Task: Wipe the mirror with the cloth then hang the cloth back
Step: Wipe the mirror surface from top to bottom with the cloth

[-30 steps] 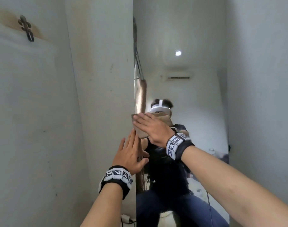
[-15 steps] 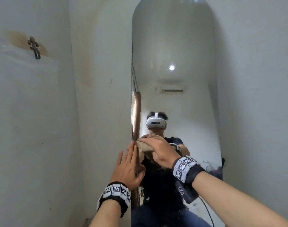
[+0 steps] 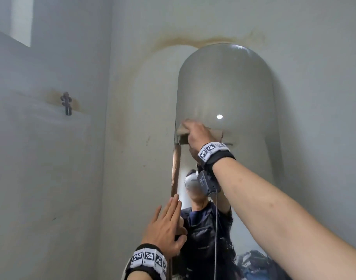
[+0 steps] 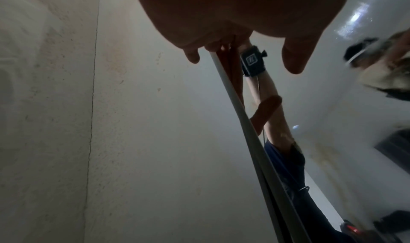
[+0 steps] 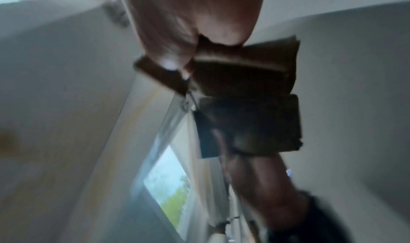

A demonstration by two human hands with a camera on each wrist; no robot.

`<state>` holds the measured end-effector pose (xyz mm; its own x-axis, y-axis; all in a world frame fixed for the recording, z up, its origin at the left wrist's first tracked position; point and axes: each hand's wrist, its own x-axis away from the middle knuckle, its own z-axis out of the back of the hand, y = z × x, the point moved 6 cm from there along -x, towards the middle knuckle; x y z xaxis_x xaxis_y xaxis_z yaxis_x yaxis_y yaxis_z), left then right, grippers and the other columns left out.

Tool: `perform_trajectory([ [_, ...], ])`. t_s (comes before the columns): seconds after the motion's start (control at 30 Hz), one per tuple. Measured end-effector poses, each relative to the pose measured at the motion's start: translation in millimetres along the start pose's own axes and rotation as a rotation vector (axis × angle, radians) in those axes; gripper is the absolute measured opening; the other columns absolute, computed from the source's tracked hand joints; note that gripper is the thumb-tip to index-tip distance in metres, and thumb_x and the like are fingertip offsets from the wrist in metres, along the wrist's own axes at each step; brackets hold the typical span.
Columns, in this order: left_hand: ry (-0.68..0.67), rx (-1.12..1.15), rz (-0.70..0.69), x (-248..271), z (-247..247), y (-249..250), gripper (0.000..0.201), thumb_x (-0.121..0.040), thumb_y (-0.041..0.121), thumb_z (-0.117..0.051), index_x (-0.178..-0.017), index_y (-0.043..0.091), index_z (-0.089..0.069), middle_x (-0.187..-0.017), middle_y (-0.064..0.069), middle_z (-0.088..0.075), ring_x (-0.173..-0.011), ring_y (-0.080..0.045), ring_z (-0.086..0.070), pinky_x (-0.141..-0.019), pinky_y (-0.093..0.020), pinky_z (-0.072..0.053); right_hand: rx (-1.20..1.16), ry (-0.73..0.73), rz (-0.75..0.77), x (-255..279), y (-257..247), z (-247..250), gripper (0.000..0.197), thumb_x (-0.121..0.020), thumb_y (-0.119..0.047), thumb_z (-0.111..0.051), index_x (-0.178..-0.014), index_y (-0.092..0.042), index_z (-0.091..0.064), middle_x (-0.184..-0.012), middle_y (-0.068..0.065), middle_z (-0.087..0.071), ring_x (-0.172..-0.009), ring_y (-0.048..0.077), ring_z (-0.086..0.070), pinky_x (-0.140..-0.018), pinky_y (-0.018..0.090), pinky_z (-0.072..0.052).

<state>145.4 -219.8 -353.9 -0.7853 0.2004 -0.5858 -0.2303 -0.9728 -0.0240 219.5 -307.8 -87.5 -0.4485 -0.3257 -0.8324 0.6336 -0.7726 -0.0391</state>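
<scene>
High on the arched mirror (image 3: 225,83), the right hand (image 3: 197,136) presses the folded tan cloth (image 3: 182,129) flat at the left edge, grip curled round it. The left hand (image 3: 165,227), fingers straight, braces the mirror's rim lower down. Wiping looks midway; the wall hook (image 3: 66,103) hangs bare, so rehanging remains.

1. Left hand (image 3: 165,227): bare, forearm bare, no sleeve in view.
2. Left wristband (image 3: 147,259): black strap with a row of white square tiles, each printed with a black pixel-pattern marker.
3. Right hand (image 3: 197,136): bare, forearm bare up to frame edge.
4. Right wristband (image 3: 213,151): same black strap, white tiles with black markers.
5. Small black camera box (image 3: 206,181) under right wrist, pale logo on its face; thin dark cable (image 3: 215,229) hangs from it.
</scene>
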Motion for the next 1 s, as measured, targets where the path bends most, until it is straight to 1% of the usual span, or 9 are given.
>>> perform_trajectory([
  [0.07, 0.025, -0.004, -0.005, 1, -3, -1, 0.091, -0.086, 0.053, -0.038, -0.153, 0.018, 0.012, -0.157, 0.002, 0.028, -0.147, -0.015, 0.017, -0.114, -0.034, 0.017, 0.055, -0.168, 0.153, 29, -13, -38, 0.083, -0.073, 0.024, -0.033, -0.146, -0.015, -0.033, -0.156, 0.004, -0.026, -0.145, 0.027, -0.022, -0.119, 0.031, -0.008],
  [0.13, 0.036, 0.007, 0.013, 8, -13, -6, 0.089, -0.085, 0.053, -0.037, -0.154, 0.017, 0.006, -0.158, 0.002, 0.023, -0.148, -0.015, 0.011, -0.116, -0.034, 0.015, -0.008, -0.169, 0.29, 69, -17, -63, 0.086, -0.071, 0.025, -0.036, -0.148, -0.012, -0.03, -0.157, 0.004, -0.022, -0.147, 0.022, -0.012, -0.115, 0.024, 0.007],
  [0.2, 0.025, 0.005, 0.027, 20, -28, -12, 0.09, -0.084, 0.053, -0.042, -0.155, 0.014, -0.004, -0.162, -0.001, 0.008, -0.149, -0.016, -0.006, -0.121, -0.037, 0.003, -0.056, -0.237, 0.424, 116, -17, -89, 0.081, -0.071, 0.022, -0.042, -0.145, -0.011, -0.036, -0.155, 0.003, -0.028, -0.146, 0.018, -0.015, -0.117, 0.025, 0.005],
  [0.3, -0.063, -0.031, 0.04, 45, -53, -16, 0.092, -0.075, 0.057, -0.054, -0.149, 0.009, -0.03, -0.155, -0.01, -0.032, -0.137, -0.021, -0.042, -0.113, -0.041, -0.025, -0.132, -0.334, 0.473, 180, -10, -117, 0.083, -0.067, 0.016, -0.047, -0.145, -0.014, -0.038, -0.154, -0.001, -0.031, -0.146, 0.01, -0.015, -0.121, 0.031, -0.005],
  [0.4, -0.078, -0.02, 0.041, 66, -69, -13, 0.087, -0.075, 0.057, -0.055, -0.145, 0.008, -0.035, -0.149, -0.013, -0.043, -0.134, -0.023, -0.046, -0.106, -0.039, -0.024, -0.206, -0.401, 0.451, 232, -11, -132, 0.087, -0.064, 0.013, -0.045, -0.146, -0.015, -0.036, -0.155, -0.003, -0.029, -0.146, 0.007, -0.011, -0.121, 0.03, -0.003],
  [0.63, -0.004, 0.03, 0.072, 89, -91, 0, 0.083, -0.087, 0.047, -0.044, -0.154, 0.011, -0.013, -0.161, -0.007, -0.007, -0.149, -0.021, -0.01, -0.119, -0.037, -0.004, -0.36, -0.503, 0.344, 303, -17, -136, 0.081, -0.068, 0.012, -0.046, -0.146, -0.009, -0.035, -0.155, 0.003, -0.029, -0.146, 0.009, -0.013, -0.12, 0.026, 0.0],
  [0.73, -0.036, 0.065, 0.083, 102, -103, 8, 0.084, -0.089, 0.045, -0.042, -0.155, 0.014, 0.0, -0.162, -0.003, 0.01, -0.15, -0.018, 0.003, -0.122, -0.04, -0.007, -0.456, -0.52, 0.199, 338, -12, -136, 0.078, -0.072, 0.014, -0.039, -0.146, -0.013, -0.036, -0.154, -0.001, -0.031, -0.145, 0.003, -0.015, -0.12, 0.024, -0.006],
  [0.87, -0.072, 0.044, 0.057, 126, -120, 16, 0.083, -0.082, 0.041, -0.045, -0.153, 0.009, -0.017, -0.163, -0.008, -0.007, -0.149, -0.024, -0.014, -0.117, -0.043, -0.01, -0.576, -0.578, -0.048, 389, -8, -125, 0.068, -0.08, 0.016, -0.038, -0.142, -0.014, -0.044, -0.149, 0.0, -0.037, -0.139, 0.005, -0.025, -0.117, 0.016, -0.012],
  [1.0, -0.026, 0.078, 0.086, 131, -118, 27, 0.087, -0.083, 0.043, -0.045, -0.154, 0.01, -0.007, -0.163, -0.007, 0.002, -0.15, -0.022, -0.001, -0.121, -0.042, -0.002, -0.664, -0.425, -0.268, 377, 11, -86, 0.057, -0.087, 0.013, -0.041, -0.135, -0.016, -0.053, -0.134, 0.003, -0.054, -0.121, 0.006, -0.045, -0.105, 0.01, -0.033],
])
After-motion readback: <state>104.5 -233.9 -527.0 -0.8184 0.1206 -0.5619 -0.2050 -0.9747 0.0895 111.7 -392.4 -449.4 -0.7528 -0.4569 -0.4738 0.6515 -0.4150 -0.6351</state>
